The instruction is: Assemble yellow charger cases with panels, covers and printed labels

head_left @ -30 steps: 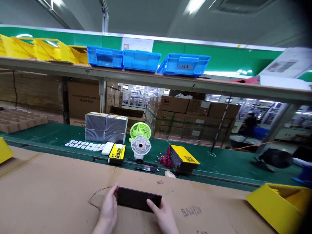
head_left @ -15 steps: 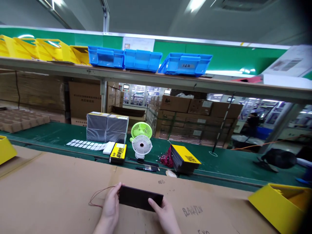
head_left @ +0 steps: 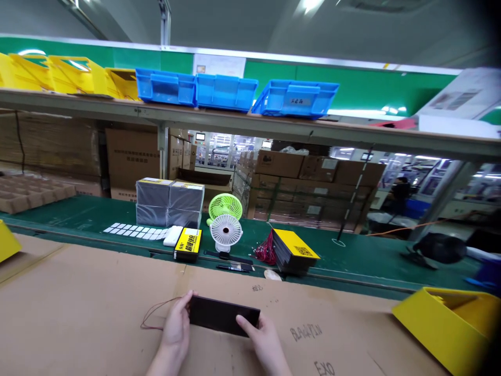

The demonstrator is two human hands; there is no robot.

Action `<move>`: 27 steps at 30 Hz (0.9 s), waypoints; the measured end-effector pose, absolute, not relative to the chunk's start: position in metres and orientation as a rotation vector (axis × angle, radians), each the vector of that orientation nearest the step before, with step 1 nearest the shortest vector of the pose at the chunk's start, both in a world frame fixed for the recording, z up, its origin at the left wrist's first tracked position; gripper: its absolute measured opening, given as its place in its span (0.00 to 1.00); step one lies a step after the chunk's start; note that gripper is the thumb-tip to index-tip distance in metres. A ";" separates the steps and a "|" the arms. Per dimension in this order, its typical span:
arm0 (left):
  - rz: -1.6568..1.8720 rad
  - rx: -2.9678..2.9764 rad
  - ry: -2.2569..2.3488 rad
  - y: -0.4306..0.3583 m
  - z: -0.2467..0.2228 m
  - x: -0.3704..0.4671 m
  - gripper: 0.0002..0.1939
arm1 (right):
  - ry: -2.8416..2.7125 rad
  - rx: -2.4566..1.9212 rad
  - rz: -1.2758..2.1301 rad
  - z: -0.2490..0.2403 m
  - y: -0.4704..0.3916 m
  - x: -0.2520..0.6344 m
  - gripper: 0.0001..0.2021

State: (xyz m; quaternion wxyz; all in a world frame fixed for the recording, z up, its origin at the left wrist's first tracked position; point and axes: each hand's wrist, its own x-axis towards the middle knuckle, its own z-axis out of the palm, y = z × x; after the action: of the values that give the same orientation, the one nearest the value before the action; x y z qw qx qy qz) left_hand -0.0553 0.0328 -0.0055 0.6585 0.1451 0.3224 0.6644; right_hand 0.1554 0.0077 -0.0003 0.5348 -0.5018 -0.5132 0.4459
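Note:
A flat black rectangular panel (head_left: 219, 314) is held between my two hands, a little above the cardboard-covered bench. My left hand (head_left: 177, 325) grips its left end, the thumb at the upper corner. At the right end, my right hand (head_left: 263, 334) is closed on it with the thumb lying across its face. Thin reddish wires (head_left: 151, 317) loop out on the left, beside my left hand. The fingers behind the panel are hidden.
Cardboard (head_left: 97, 313) covers the near bench. Behind it stand a yellow-and-black box (head_left: 188, 243), a white fan (head_left: 226, 231), a green fan (head_left: 227, 203), and a stack of yellow-topped panels (head_left: 296, 248) with red wires. A yellow bin (head_left: 438, 324) sits at right.
The view has shifted slightly, so the background sits a little further up and left. Both hands keep hold of the black panel, nearly unmoved.

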 end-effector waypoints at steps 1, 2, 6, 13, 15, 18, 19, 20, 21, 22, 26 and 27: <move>1.504 0.328 0.731 0.033 -0.005 -0.055 0.06 | -1.228 -1.191 1.070 0.000 0.008 0.156 0.22; 1.504 0.327 0.733 0.033 -0.005 -0.055 0.06 | -1.229 -1.189 1.076 0.000 0.007 0.156 0.22; 1.505 0.308 0.742 0.034 -0.004 -0.055 0.07 | -1.219 -1.221 1.095 0.002 0.006 0.157 0.22; 1.500 0.304 0.734 0.033 -0.002 -0.055 0.06 | -1.262 -1.243 1.084 0.001 0.006 0.159 0.21; 1.495 0.309 0.730 0.032 -0.002 -0.055 0.06 | -1.260 -1.262 1.071 0.001 0.006 0.159 0.22; 1.492 0.311 0.730 0.032 -0.003 -0.055 0.06 | -1.259 -1.280 1.056 0.002 0.006 0.159 0.22; 1.494 0.309 0.735 0.032 -0.003 -0.055 0.06 | -1.260 -1.282 1.059 0.003 0.006 0.159 0.21; 1.496 0.305 0.741 0.032 -0.002 -0.055 0.06 | -1.260 -1.278 1.065 0.003 0.006 0.158 0.21; 1.497 0.302 0.746 0.032 -0.002 -0.055 0.06 | -1.260 -1.274 1.074 0.003 0.006 0.158 0.21; 1.497 0.298 0.751 0.032 -0.001 -0.056 0.06 | -1.258 -1.269 1.078 0.002 0.007 0.158 0.21; 1.489 0.299 0.754 0.031 0.002 -0.056 0.07 | -1.251 -1.261 1.076 -0.002 0.010 0.158 0.21; 1.488 0.301 0.754 0.031 0.003 -0.056 0.07 | -1.250 -1.260 1.076 -0.002 0.010 0.159 0.21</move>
State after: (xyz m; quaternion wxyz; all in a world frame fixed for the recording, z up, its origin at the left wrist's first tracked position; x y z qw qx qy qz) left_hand -0.0559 0.0309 0.0025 0.6619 0.1331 0.3336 0.6579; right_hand 0.1587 0.0098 -0.0025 0.5080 -0.5229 -0.5188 0.4465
